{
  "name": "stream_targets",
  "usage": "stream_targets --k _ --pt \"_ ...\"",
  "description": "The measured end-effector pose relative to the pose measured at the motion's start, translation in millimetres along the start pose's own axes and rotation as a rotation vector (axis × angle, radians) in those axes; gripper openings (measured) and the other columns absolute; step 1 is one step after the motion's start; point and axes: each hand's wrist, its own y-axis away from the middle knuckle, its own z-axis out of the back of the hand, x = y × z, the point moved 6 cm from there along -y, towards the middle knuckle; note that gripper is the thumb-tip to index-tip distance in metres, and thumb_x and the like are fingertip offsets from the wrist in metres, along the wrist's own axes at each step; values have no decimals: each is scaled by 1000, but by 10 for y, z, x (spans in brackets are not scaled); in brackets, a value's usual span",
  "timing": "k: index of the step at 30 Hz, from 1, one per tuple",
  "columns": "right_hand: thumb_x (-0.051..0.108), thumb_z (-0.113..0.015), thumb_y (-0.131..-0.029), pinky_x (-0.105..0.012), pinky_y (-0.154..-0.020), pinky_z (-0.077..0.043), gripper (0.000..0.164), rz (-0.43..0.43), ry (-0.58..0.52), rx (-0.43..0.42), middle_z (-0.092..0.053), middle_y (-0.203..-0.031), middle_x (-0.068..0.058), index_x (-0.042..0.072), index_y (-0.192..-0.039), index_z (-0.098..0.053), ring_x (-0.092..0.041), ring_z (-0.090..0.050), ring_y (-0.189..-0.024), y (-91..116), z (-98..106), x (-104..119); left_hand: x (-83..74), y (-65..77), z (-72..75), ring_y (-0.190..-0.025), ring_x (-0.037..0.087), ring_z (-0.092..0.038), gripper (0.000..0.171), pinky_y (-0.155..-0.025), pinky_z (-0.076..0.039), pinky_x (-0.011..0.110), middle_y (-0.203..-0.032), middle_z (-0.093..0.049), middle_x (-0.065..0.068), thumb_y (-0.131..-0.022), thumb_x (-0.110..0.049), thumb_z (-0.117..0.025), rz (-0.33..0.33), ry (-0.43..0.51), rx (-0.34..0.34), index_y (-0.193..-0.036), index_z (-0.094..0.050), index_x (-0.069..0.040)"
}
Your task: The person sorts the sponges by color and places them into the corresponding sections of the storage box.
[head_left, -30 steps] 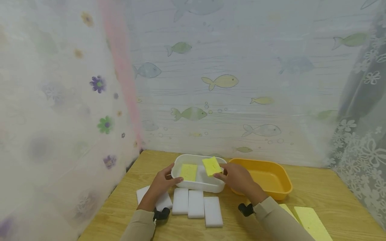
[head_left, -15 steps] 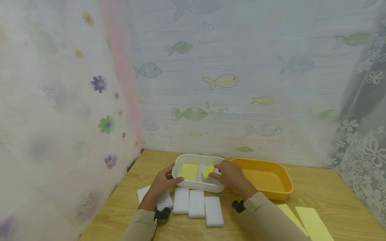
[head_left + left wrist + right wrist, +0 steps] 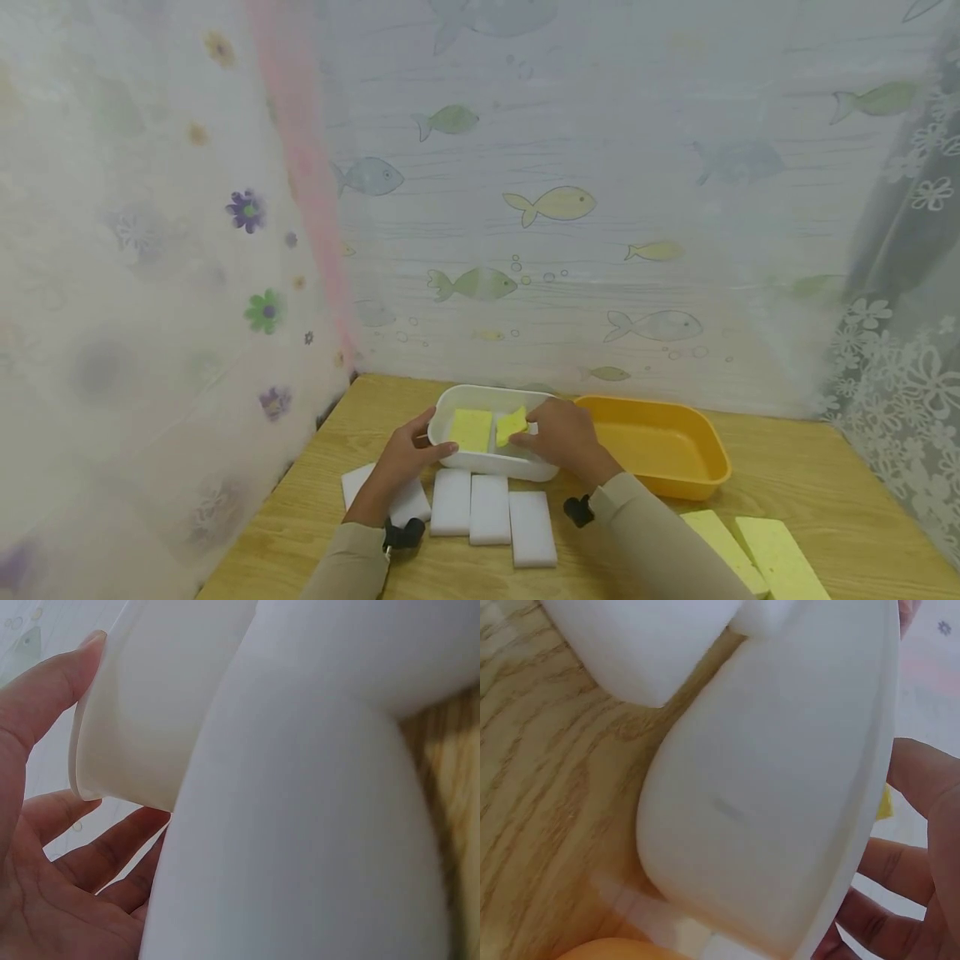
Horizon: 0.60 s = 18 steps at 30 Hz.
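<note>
Fig.: R hand (image 3: 562, 433): I pinch yel. sponge (image 3: 511, 427), tilted, within tray (image 3: 519, 467); lower & farther L vs. 1 sec. ago, beside flat sponge (image 3: 470, 430) left of fingers (image 3: 900, 868). Placing prob. nearly done; floor contact unclear. L hand (image 3: 411, 450): I grip tray's opp. end.

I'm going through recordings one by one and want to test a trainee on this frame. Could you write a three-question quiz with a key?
1. True or false: the left hand grips the white tray at one end.
2. What does the right hand pinch?
a) a white block
b) a yellow sponge
c) nothing
3. Fill the gap: on the person's right of the white tray stands a second tray, coloured ____.

Key:
1. True
2. b
3. orange
</note>
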Motion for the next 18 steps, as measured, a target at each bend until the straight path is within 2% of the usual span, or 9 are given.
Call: stream_targets --k 3,6,10,14,18 --pt "65 -78 -83 -39 -65 -44 44 -15 -11 29 -69 -81 9 23 -94 -84 -15 -56 -69 -40 -8 24 -3 5 -2 -129 36 -63 98 -97 -58 46 -146 -59 19 -85 -34 -87 4 2 -1 -164 -32 -14" --pt "66 -77 -82 -43 -70 -40 42 -30 -9 60 -58 -68 10 24 -77 -79 -15 -51 -65 -75 -12 43 -9 6 -3 -128 35 -63 98 -97 -58 45 -146 -59 18 -86 -35 -87 0 -5 0 -164 -32 -14" --pt "65 -77 -83 -41 -67 -35 56 -44 -11 84 -40 -56 9 21 -54 -57 -14 -40 -57 -108 -50 36 -7 2 -3 -128 34 -63 99 -97 -58 44 -146 -59 18 -86 -36 -87 1 -14 0 -164 -31 -14" --pt "65 -78 -82 -37 -61 -28 68 -48 -7 98 -28 -52 8 20 -47 -41 -12 -29 -52 -121 -81 12 -6 9 -2 -129 33 -63 100 -98 -58 44 -147 -59 17 -85 -38 -87 11 -18 1 -164 -31 -16" --pt "64 -78 -83 -38 -64 -31 64 -52 -17 123 -32 -53 8 20 -47 -49 -13 -33 -53 -111 -78 5 -22 26 -4 -129 33 -63 99 -98 -58 45 -146 -59 16 -85 -38 -87 9 -18 4 -164 -31 -16"
